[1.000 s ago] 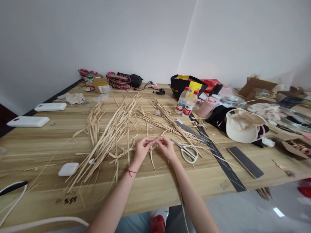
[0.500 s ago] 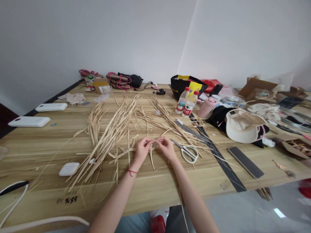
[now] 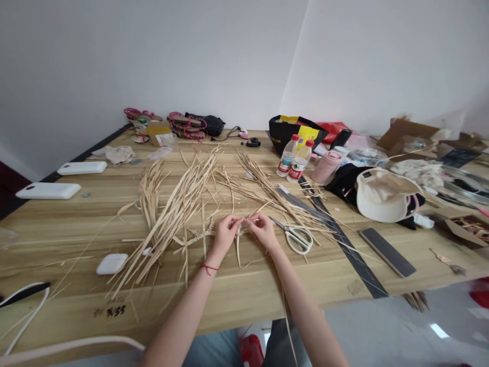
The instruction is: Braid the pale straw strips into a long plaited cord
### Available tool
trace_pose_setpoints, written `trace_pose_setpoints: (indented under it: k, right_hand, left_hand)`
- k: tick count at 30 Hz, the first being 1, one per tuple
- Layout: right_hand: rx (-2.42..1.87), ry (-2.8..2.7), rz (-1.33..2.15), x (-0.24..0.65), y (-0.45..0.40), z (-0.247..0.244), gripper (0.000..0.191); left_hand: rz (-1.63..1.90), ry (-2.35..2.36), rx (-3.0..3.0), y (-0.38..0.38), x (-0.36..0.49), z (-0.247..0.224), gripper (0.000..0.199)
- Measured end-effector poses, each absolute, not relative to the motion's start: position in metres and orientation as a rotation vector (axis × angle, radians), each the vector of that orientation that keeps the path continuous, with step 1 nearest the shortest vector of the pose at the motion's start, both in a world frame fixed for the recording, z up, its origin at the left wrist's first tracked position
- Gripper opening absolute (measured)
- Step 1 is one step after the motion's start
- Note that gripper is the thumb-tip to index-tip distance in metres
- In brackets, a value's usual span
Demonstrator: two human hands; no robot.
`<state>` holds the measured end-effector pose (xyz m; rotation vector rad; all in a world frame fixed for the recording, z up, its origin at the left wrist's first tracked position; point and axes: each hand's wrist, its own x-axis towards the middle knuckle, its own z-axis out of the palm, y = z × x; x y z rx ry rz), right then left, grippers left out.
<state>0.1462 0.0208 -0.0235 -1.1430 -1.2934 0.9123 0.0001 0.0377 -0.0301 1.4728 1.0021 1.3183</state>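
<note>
My left hand (image 3: pixel 226 232) and my right hand (image 3: pixel 262 230) meet fingertip to fingertip over the front middle of the table, both closed in a pinch on a thin straw strip. The strip itself is mostly hidden by the fingers. Below and to the left of them lies a braided straw cord (image 3: pixel 195 237), which runs under my left hand. Scissors (image 3: pixel 298 238) with pale handles rest just right of my right hand, blades pointing toward it. A large loose bundle of straw strips (image 3: pixel 187 196) spreads to the left, and more straw strips (image 3: pixel 263 186) lie beyond my hands.
Two water bottles (image 3: pixel 292 162), a pink cup (image 3: pixel 327 166) and a black bag (image 3: pixel 280 133) stand at the back right. A cap (image 3: pixel 382 196) and a dark phone (image 3: pixel 386 252) lie to the right. On the left are white power banks (image 3: pixel 49 190) and a white earphone case (image 3: pixel 111 264).
Both hands keep their pinch at nearly the same spot over the table. The whole view has shifted slightly, with things on the table a little farther right.
</note>
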Motion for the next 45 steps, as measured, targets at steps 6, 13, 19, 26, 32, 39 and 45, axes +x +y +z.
trace_pose_setpoints:
  k: [6, 13, 19, 26, 32, 39, 45]
  right_hand:
    - [-1.121, -1.284, 0.944, 0.147, 0.020, -0.021, 0.032]
    - [-1.097, -1.264, 0.972, 0.146, 0.021, -0.017, 0.029]
    - [-1.080, -1.114, 1.175, 0.144, 0.022, -0.022, 0.033]
    - [-1.082, -1.167, 0.938, 0.138, 0.022, -0.025, 0.024]
    - [-1.073, -1.214, 0.840, 0.137, 0.020, -0.024, 0.022]
    - [-1.093, -1.225, 0.754, 0.136, 0.016, -0.019, 0.019]
    - [-1.087, -1.205, 0.796, 0.134, 0.014, -0.020, 0.021]
  left_hand:
    - [1.304, 0.986, 1.425, 0.038, 0.000, -0.029, 0.020]
    - [1.380, 1.013, 1.412, 0.037, 0.000, -0.032, 0.020]
    - [1.452, 1.032, 1.319, 0.034, 0.002, -0.027, 0.019]
    - [1.482, 1.016, 1.211, 0.033, 0.004, -0.022, 0.020]
    - [1.474, 0.965, 1.155, 0.034, 0.005, -0.020, 0.022]
    - [1.327, 0.864, 1.215, 0.035, 0.004, -0.021, 0.023]
    - [1.279, 0.844, 1.203, 0.036, 0.001, -0.019, 0.026]
